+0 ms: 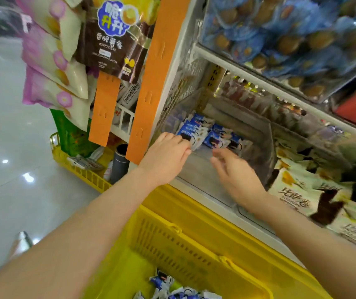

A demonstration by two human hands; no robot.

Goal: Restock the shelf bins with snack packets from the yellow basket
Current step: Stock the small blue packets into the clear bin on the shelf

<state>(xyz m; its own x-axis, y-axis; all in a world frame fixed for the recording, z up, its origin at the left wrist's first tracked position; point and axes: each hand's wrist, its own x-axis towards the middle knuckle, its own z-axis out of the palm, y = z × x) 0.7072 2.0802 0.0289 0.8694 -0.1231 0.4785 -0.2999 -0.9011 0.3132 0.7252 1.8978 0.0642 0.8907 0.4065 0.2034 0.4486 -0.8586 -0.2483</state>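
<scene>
A clear shelf bin (196,180) holds several small blue-and-white snack packets (213,137) at its back. My left hand (166,157) reaches into the bin's left side and its fingers grip a bunch of these packets (189,131). My right hand (235,173) hovers over the bin's bare floor, fingers loosely spread and holding nothing. Below my arms stands the yellow basket (194,240), with more blue-and-white packets (172,288) lying at its bottom.
Orange hanging strips (151,83) with snack bags hang left of the bin. A second yellow basket (82,171) sits on the floor behind. A bin of blue-wrapped snacks (280,39) is above, and cream-coloured packets (302,195) fill the bin to the right.
</scene>
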